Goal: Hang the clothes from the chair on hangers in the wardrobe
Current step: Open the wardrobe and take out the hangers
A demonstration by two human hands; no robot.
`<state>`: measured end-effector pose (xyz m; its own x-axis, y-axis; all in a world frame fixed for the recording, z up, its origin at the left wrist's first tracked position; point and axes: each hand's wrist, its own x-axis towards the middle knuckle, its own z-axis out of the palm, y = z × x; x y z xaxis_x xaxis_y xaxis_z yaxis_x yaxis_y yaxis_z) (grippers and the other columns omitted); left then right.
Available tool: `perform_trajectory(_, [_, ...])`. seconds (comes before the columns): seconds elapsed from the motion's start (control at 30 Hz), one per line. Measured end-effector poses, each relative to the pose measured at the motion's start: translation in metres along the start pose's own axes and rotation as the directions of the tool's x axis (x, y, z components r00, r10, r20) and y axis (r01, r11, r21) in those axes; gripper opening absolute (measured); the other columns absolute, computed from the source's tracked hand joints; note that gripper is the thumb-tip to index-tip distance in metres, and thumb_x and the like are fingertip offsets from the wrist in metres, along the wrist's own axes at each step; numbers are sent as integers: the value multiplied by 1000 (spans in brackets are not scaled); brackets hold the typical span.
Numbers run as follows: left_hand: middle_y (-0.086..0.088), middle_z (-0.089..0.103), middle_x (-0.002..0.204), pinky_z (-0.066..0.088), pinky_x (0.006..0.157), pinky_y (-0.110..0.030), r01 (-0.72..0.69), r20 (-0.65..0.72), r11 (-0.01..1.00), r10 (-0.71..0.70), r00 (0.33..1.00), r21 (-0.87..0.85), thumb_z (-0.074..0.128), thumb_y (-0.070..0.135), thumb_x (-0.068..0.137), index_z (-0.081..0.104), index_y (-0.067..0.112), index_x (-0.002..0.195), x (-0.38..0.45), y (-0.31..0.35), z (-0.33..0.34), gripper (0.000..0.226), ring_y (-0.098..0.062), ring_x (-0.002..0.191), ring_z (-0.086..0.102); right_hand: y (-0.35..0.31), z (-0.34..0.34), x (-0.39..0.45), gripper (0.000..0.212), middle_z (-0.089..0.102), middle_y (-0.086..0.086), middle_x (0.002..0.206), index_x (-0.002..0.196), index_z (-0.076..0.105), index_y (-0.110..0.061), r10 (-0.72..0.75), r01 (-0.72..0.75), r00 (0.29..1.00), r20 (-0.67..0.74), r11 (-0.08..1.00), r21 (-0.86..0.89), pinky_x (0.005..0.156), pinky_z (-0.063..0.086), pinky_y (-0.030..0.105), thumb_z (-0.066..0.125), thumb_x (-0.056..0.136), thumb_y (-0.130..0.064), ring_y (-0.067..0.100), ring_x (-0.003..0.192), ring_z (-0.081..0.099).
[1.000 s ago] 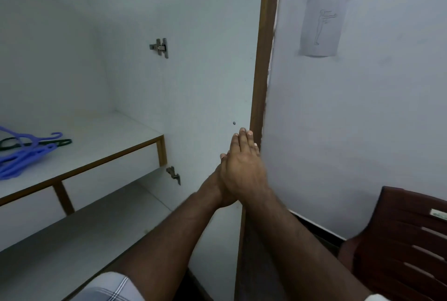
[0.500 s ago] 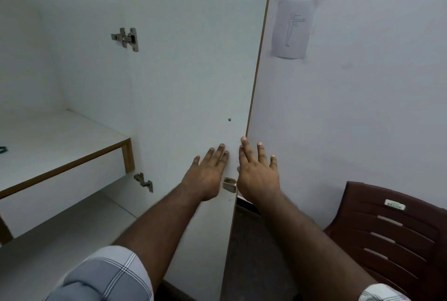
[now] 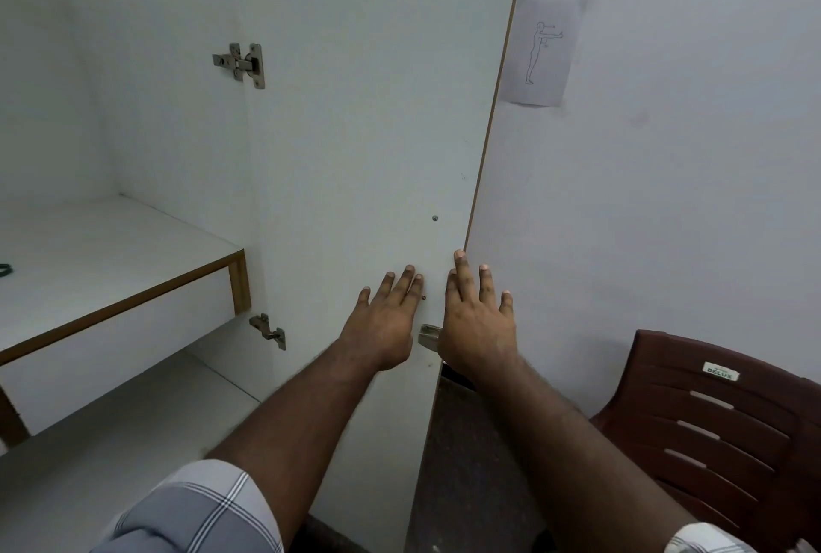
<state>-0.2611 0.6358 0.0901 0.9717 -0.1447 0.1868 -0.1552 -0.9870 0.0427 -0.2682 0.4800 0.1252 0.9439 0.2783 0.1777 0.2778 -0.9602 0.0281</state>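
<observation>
Both hands flat, fingers spread, holding nothing: left hand (image 3: 385, 326) on the wardrobe door (image 3: 355, 152), right hand (image 3: 477, 326) nearer the chair (image 3: 719, 428) at 4 o'clock.

— What is the person wearing?
— A short-sleeved checked shirt. The left sleeve (image 3: 195, 512) is grey-blue, crossed by white and dark lines in a plaid grid.
— And the other side?
— Only a corner of the right sleeve (image 3: 706, 540) shows, pale with faint lines. Both forearms are bare; the hands carry no rings or watch.
</observation>
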Motion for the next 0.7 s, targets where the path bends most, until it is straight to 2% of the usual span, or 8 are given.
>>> perform_trajectory(0.17, [-1,-21,166,5,125,-50,-3,-14,999,2,1000,-46,43,20,101,-14,19,159,-17,-13,0,81,-25,154,-14,-22,4,-4,90,-29,9,162,158,-8,-10,10,-8,998,-56,1000,28,122,8,58,52,96,-37,30,151,-19])
perform_trajectory(0.37, [-1,-20,166,4,125,-49,20,-41,995,-24,999,-100,46,27,102,-12,20,159,-54,-48,4,82,-23,154,-14,-63,11,-3,81,-18,13,164,158,-2,-11,-28,32,998,-53,998,57,123,6,54,46,95,-24,31,152,-15])
perform_trajectory(0.5, [-1,-19,167,2,125,-49,83,-80,988,-94,992,-127,46,30,103,-12,21,159,-76,-75,5,82,-22,154,-15,-96,18,3,81,-16,14,165,158,-2,-12,-69,74,997,-45,992,104,124,5,53,47,95,-25,31,152,-15])
perform_trajectory(0.7, [-2,-17,167,-3,124,-50,265,-130,956,-280,951,-123,47,32,103,-12,20,159,-97,-124,10,82,-23,153,-18,-164,34,18,85,-18,12,165,159,-5,-13,-245,247,969,-29,953,177,124,2,50,49,97,-38,28,152,-18])
